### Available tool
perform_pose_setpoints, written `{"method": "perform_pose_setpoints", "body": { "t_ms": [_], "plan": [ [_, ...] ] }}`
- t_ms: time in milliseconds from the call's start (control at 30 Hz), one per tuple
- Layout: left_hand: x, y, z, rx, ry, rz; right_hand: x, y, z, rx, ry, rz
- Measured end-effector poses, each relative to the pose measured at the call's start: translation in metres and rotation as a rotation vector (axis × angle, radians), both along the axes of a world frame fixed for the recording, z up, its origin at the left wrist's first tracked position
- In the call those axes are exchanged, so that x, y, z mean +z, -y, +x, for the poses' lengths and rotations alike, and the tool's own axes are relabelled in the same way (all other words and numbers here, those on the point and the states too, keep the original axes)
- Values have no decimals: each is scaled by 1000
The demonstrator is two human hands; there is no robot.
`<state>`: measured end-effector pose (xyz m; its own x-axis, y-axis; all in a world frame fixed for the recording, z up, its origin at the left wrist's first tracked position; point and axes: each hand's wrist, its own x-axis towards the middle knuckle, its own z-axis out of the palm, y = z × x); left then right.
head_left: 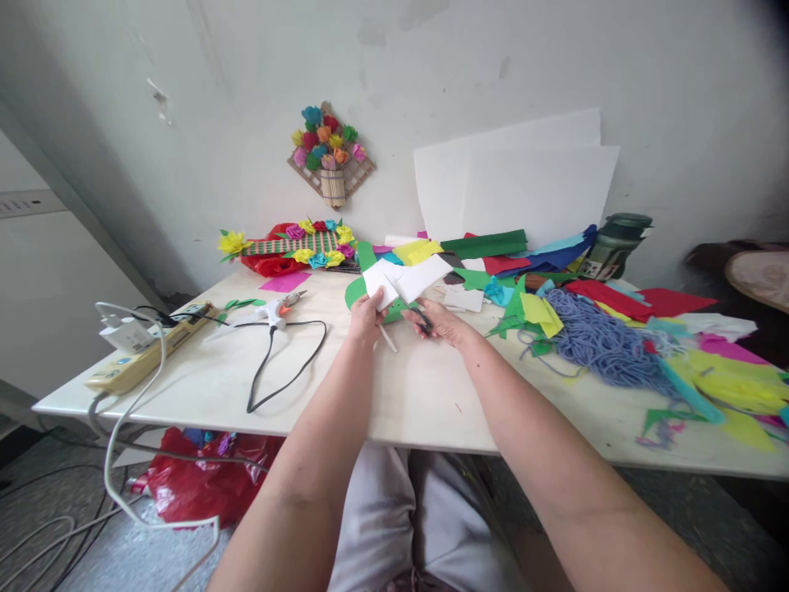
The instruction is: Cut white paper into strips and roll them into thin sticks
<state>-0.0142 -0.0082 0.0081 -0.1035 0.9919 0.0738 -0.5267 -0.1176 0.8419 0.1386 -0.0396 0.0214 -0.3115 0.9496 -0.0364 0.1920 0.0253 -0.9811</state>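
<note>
White card (422, 278) is pinched in my left hand (368, 314), held up over the middle of the table. My right hand (436, 321) grips dark-handled scissors (422, 321) just right of it, their blades up at the card's cut edge. Below my left fingers a narrow white strip (389, 339) hangs down or lies on the table; I cannot tell which. Behind the card lies a green shape (356, 290), partly covered by it. Small white card pieces (463, 298) rest to the right of my right hand.
At left are a glue gun (271, 312) with a looping cord and a power strip (123, 370). Paper-flower craft (302, 247) lies at the back. Blue yarn (607, 341), coloured paper (671, 302) and a dark green bottle (616, 245) fill the right side. White boards (518, 181) lean on the wall.
</note>
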Motion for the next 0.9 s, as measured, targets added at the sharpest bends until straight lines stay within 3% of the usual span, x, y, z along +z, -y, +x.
{"method": "perform_pose_setpoints", "body": {
  "t_ms": [900],
  "plan": [
    [-3, -6, -8, -117, -3, -19, -8, -12, 4, 72, 50, 21]
  ]
}}
